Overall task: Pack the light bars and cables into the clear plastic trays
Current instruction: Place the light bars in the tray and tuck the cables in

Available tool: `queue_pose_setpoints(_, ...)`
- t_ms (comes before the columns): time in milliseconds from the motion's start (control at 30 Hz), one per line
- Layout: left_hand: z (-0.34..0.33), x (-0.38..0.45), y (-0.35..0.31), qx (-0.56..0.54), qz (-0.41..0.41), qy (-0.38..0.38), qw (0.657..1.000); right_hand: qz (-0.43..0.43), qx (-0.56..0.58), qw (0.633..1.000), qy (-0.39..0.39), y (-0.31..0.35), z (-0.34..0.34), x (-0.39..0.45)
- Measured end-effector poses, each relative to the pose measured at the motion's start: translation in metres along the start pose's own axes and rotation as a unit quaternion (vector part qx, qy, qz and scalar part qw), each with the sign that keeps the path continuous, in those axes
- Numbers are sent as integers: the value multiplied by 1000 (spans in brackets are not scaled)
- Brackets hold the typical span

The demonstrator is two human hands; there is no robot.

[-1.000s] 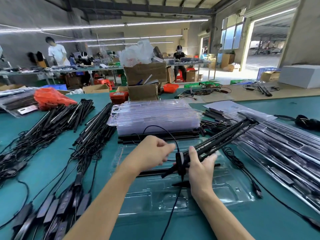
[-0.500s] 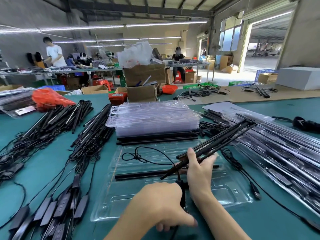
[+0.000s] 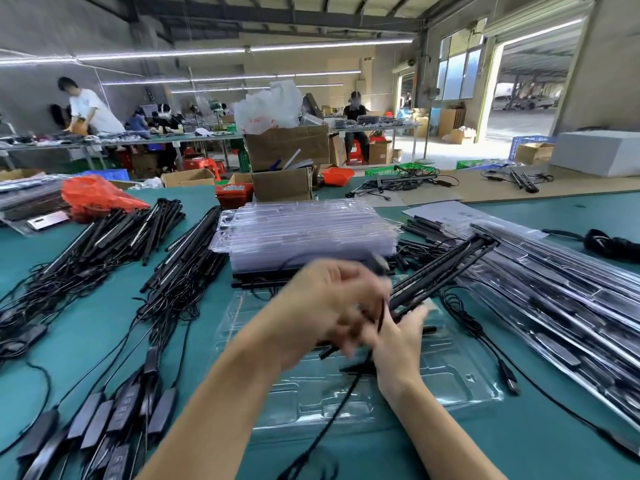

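I have my right hand (image 3: pixel 398 336) wrapped round the near end of a bundle of long black light bars (image 3: pixel 446 271), its fingers clamped on them so the far ends stick up and away to the right, clear of the work below. I judge the bars are held raised like this so their trailing thin black cable (image 3: pixel 332 415) can be gathered before anything goes down; it drops from the grip toward the bottom of the view.

My left hand (image 3: pixel 332 303) is just beside the right, over the same end of the bars. It is blurred, its fingers curled, and they seem to pinch the cable close to the grip, though I cannot be sure.

Directly beneath both hands lies the open clear plastic tray (image 3: pixel 460 379) on the green tabletop (image 3: pixel 86 323), placed square in front of me so the bundle can be lowered straight into it. One black bar appears to lie across it already, mostly hidden by my hands. Behind it stands a stack of empty clear trays (image 3: pixel 304 230), within reach for the next round. Loose black bars with tangled leads (image 3: pixel 104 237) are piled to the left, filled trays (image 3: pixel 561 306) laid off to the right, so work runs left to right.
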State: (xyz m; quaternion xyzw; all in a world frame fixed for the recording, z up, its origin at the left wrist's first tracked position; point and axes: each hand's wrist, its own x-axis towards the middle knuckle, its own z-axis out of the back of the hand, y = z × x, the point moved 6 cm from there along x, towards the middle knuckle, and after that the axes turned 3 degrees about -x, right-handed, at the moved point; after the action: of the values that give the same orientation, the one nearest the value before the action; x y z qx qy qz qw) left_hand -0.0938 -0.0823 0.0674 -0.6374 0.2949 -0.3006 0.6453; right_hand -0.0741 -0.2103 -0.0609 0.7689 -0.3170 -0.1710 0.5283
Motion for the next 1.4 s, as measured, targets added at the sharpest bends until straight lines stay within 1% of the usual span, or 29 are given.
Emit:
queue_pose_setpoints(33, 6, 3, -14, -75, -36, -30, 996, 5, -14, 1000, -12, 1, 0, 0)
queue_pose_setpoints(100, 13, 11, -37, -207, -94, -57, 972, -3, 5, 1000, -26, -1, 0, 0)
queue_pose_setpoints(167, 16, 19, -58, -296, -147, -57, 942, 3, 5, 999, -32, 1, 1, 0)
queue_pose_setpoints(200, 17, 24, -64, -315, -166, -58, 933, 14, -12, 999, -36, 3, 1, -1)
queue_pose_setpoints(233, 18, 29, -68, -315, -174, -70, 930, 22, -22, 999, -35, 4, 1, -2)
queue_pose_setpoints(300, 21, 38, -62, -262, -162, -117, 944, 21, -14, 999, -24, 4, -1, -4)
queue_pose_setpoints(367, 23, 44, -40, -191, -124, -155, 961, 6, 5, 1000, -15, -1, -1, -2)
queue_pose_setpoints(433, 28, 43, -14, -162, -83, -172, 968, -13, 10, 1000, -13, -5, -1, -4)
queue_pose_setpoints(500, 34, 35, 8, -137, -43, -177, 974, -1, 28, 999, -15, -4, 0, -5)
queue_pose_setpoints(533, 40, 29, 17, -92, -32, -192, 977, 5, 32, 999, -20, -3, 0, -5)
queue_pose_setpoints(567, 48, 22, 23, -23, -38, -227, 973, 16, 28, 999, -33, 0, 2, -5)
queue_pose_setpoints(600, 59, 14, 26, 57, -68, -283, 955, 31, 15, 998, -48, 3, 4, -5)
queue_pose_setpoints(633, 71, 3, 26, 136, -116, -356, 917, 45, 8, 998, -50, 6, 4, -5)
queue_pose_setpoints(700, 89, -23, 25, 261, -205, -487, 808, 65, -8, 997, -35, 9, 3, -7)
queue_pose_setpoints(733, 95, -33, 29, 291, -228, -527, 765, 70, -13, 997, -27, 11, 2, -7)
queue_pose_setpoints(767, 101, -38, 36, 298, -233, -546, 747, 74, -13, 997, -24, 12, 3, -8)
queue_pose_setpoints(800, 108, -38, 47, 303, -219, -550, 747, 76, -8, 997, -24, 11, 4, -7)
queue_pose_setpoints(833, 113, -36, 60, 314, -187, -542, 757, 74, -1, 997, -20, 11, 4, -7)
queue_pose_setpoints(933, 126, -23, 99, 358, -35, -489, 795, 45, 43, 998, 8, 9, 1, -7)
queue_pose_setpoints(967, 129, -20, 107, 381, 7, -469, 797, 40, 51, 998, 15, 10, 0, -7)
queue_pose_setpoints(1033, 131, -17, 116, 420, 54, -438, 793, 40, 72, 996, 22, 13, 0, -6)
queue_pose_setpoints(1133, 129, -14, 122, 460, 106, -405, 783, 22, 98, 995, -1, 14, 4, -2)
queue_pose_setpoints(1200, 126, -14, 124, 470, 116, -397, 780, -7, 88, 996, -30, 13, 9, 2)
queue_pose_setpoints(1267, 126, -14, 124, 463, 118, -398, 783, -12, 77, 996, -38, 20, 14, 5)
queue_pose_setpoints(1333, 124, -16, 124, 461, 126, -393, 786, 0, 97, 995, -9, 31, 14, 7)
queue_pose_setpoints(1400, 122, -15, 125, 460, 135, -379, 792, 7, 110, 993, 41, 46, 7, 6)
